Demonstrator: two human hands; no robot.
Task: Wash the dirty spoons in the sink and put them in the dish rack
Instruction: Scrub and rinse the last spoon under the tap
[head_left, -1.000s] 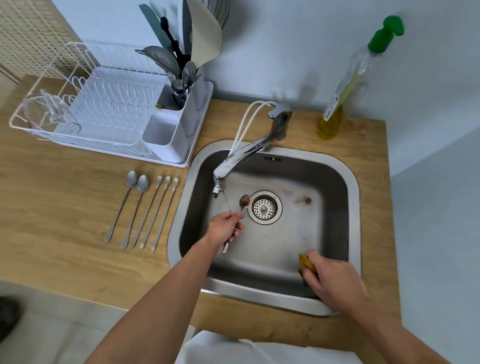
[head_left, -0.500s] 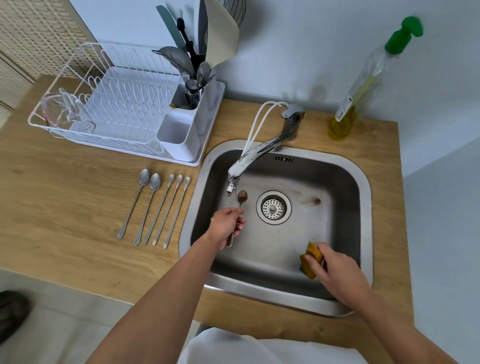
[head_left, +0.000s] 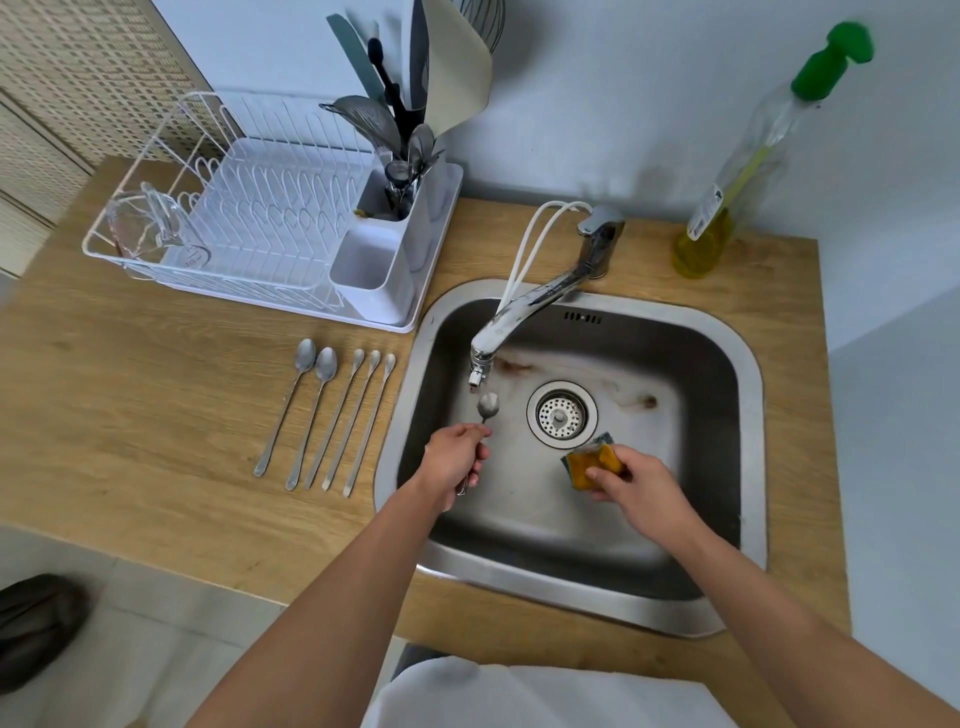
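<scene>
Since the earlier frame the spoon's (head_left: 487, 406) bowl has lost its brown coating and now looks clean and silver, and the right hand (head_left: 635, 483) has lifted the sponge (head_left: 592, 461) away from the near wall of the sink (head_left: 748, 374) toward the drain (head_left: 561, 413).

The left hand (head_left: 456, 458) holds the spoon over the left part of the basin. Its fingers (head_left: 480, 451) are curled around the handle, which runs through the fist; the bowl sticks out above the knuckles, just under the tip of the faucet (head_left: 519, 322), and the handle's end pokes out below the hand. No stream of water can be made out.

The right hand pinches the yellow sponge with a dark scouring side between thumb and curled fingers, holding it above the sink floor just right of the drain and well apart from the spoon.

On the wooden table (head_left: 130, 415), left of the sink, five more spoons (head_left: 332, 415) lie side by side with bowls pointing away from the person: two with wider bowls on the left and three slim ones on the right. Behind them stands the white dish rack (head_left: 249, 223), with a clear glass jug (head_left: 150, 228) at its left end and a cutlery holder (head_left: 379, 270) at its right, whose rear compartment is filled with utensils. A bottle (head_left: 737, 171) with a green cap stands on the table behind the sink, to the right of the faucet.
</scene>
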